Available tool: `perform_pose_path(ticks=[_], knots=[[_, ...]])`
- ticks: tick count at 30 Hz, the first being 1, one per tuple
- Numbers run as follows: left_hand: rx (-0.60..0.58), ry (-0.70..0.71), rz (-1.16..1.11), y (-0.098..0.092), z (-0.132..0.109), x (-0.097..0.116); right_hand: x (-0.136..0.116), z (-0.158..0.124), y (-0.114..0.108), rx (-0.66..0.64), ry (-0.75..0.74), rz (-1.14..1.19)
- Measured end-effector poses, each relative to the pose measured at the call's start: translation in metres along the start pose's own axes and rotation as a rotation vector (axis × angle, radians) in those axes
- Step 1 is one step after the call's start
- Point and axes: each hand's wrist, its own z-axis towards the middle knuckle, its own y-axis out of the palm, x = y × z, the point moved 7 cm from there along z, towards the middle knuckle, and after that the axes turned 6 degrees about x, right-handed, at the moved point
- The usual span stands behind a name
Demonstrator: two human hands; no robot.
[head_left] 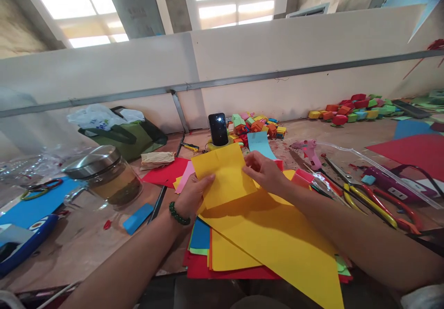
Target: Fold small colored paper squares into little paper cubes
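Between my two hands a yellow paper square is held up, tilted toward me, with a faint crease near its top edge. My left hand, a green bead bracelet at its wrist, pinches the left side with the thumb on the front. My right hand grips the right edge between thumb and fingers. Below lies a larger yellow sheet, slanting over a stack of coloured paper at the table's front edge. A light blue paper piece rests just beyond my right hand.
A phone stands upright ahead, beside a heap of small folded paper boxes. To the left are a glass teapot and a green bag. On the right lie a pink glue gun, large scissors and a purple power strip.
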Motion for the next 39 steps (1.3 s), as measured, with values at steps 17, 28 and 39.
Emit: perform_pose_path(ticks=[17, 28, 39], knots=[[-0.09, -0.109, -0.033, 0.001, 0.001, -0.008, -0.033, -0.013, -0.001, -0.135, -0.579, -0.159], [-0.061, -0.103, -0.043, -0.002, 0.0, -0.008, -0.01, -0.002, -0.006, -0.163, -0.073, 0.133], [-0.27, -0.073, 0.023, 0.014, -0.009, 0.004, 0.011, -0.003, 0.011, -0.04, 0.482, 0.631]])
